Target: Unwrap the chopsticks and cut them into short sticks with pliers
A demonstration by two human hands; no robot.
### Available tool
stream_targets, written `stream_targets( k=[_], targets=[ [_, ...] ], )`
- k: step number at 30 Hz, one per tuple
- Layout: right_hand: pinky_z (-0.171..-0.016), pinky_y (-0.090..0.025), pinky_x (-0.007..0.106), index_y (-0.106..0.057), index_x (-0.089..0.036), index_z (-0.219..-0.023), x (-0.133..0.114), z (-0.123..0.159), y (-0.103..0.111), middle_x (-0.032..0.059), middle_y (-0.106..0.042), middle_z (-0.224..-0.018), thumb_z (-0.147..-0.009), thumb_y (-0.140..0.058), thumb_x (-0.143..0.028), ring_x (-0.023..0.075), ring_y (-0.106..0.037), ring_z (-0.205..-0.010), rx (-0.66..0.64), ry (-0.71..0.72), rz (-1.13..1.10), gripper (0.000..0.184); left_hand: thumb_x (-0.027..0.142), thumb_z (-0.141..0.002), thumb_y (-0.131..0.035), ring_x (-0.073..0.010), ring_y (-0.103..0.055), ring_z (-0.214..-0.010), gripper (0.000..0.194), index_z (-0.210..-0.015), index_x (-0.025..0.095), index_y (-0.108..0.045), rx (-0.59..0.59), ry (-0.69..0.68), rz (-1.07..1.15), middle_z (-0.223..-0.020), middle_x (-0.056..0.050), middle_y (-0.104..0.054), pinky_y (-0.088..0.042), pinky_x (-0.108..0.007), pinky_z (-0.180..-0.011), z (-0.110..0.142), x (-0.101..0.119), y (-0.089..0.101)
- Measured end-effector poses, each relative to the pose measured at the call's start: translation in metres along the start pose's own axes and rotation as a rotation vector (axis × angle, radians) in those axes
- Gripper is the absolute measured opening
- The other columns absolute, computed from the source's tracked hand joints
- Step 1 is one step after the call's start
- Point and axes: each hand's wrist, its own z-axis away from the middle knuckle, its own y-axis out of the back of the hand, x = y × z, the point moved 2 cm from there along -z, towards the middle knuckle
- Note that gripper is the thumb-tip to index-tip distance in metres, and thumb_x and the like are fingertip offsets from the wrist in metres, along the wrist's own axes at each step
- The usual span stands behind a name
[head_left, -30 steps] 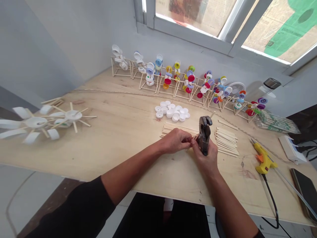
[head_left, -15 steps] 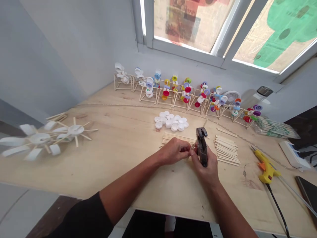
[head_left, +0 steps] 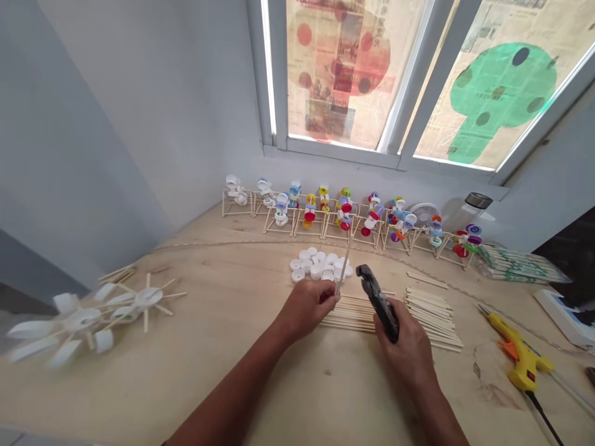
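Between the thumb and fingers of my left hand [head_left: 309,310] a thin wooden stick [head_left: 345,263] stands nearly upright. My right hand [head_left: 409,341] is wrapped round dark-handled pliers or cutters [head_left: 379,300], whose head points up and left, apart from the stick. Under and between my hands lies a row of long wooden sticks [head_left: 351,314]. Beside my right hand is a pile of shorter sticks [head_left: 430,316]. White bottle caps [head_left: 320,265] sit in a cluster just beyond my left hand.
Small stick frames with coloured cap wheels [head_left: 344,217] line the wall. At left lie white paddle wheels [head_left: 81,321] with stick spokes. A yellow glue gun [head_left: 523,353] and its cord lie at right, near a power strip [head_left: 564,316] and bagged sticks [head_left: 520,263].
My hands have moved apart. My left hand now holds a long stick upright, and the pliers have tilted left in my right hand. The camera view has tipped upward.
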Motion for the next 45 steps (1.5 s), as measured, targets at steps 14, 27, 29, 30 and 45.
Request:
stream_targets(
  k=[14,27,29,30,45],
  targets=[
    [-0.066,-0.043,0.030,-0.057,-0.024,-0.102,0.002,0.002,-0.007,0.0032,-0.068,-0.087,-0.073,-0.050,-0.019,0.0212,-0.062,-0.077,-0.045,0.041,0.100,0.031,0.016,-0.081,-0.043,-0.0103,-0.046,-0.050,0.022,-0.059,0.018,-0.047,0.080,-0.166,-0.301,-0.057,0.001,-0.055,-0.031,-0.021,-0.051,0.006,0.009,-0.006],
    [-0.073,-0.040,0.031,-0.058,-0.024,-0.103,-0.006,0.006,-0.008,0.0030,-0.067,-0.090,-0.073,-0.049,-0.013,0.0222,-0.061,-0.081,-0.045,0.018,0.043,0.033,0.011,-0.079,-0.041,-0.0153,-0.057,-0.058,0.019,-0.068,0.019,-0.054,0.113,-0.220,-0.424,-0.069,-0.003,-0.065,-0.040,-0.024,-0.052,0.009,0.007,-0.012],
    [-0.074,-0.039,0.031,-0.058,-0.023,-0.103,-0.005,0.006,-0.009,0.0033,-0.067,-0.091,-0.072,-0.050,-0.012,0.0222,-0.061,-0.082,-0.045,0.034,0.044,0.034,0.012,-0.079,-0.040,-0.0159,-0.059,-0.060,0.020,-0.070,0.019,-0.056,0.109,-0.219,-0.435,-0.070,-0.004,-0.066,-0.041,-0.024,-0.053,0.009,0.007,-0.013],
    [-0.074,-0.039,0.031,-0.058,-0.023,-0.103,-0.004,0.005,-0.010,0.0034,-0.067,-0.092,-0.072,-0.050,-0.011,0.0222,-0.061,-0.083,-0.046,0.043,0.045,0.035,0.012,-0.080,-0.040,-0.0163,-0.060,-0.061,0.021,-0.070,0.019,-0.057,0.104,-0.216,-0.438,-0.070,-0.004,-0.066,-0.042,-0.025,-0.054,0.009,0.006,-0.013],
    [-0.077,-0.038,0.031,-0.055,-0.022,-0.107,-0.009,0.007,-0.008,0.0049,-0.066,-0.095,-0.074,-0.049,-0.011,0.0222,-0.060,-0.086,-0.011,0.052,0.068,0.036,0.009,-0.079,-0.043,-0.0168,-0.062,-0.063,0.020,-0.071,0.018,-0.058,0.119,-0.238,-0.518,-0.070,-0.003,-0.066,-0.045,-0.025,-0.056,0.009,0.001,-0.017]
  ],
)
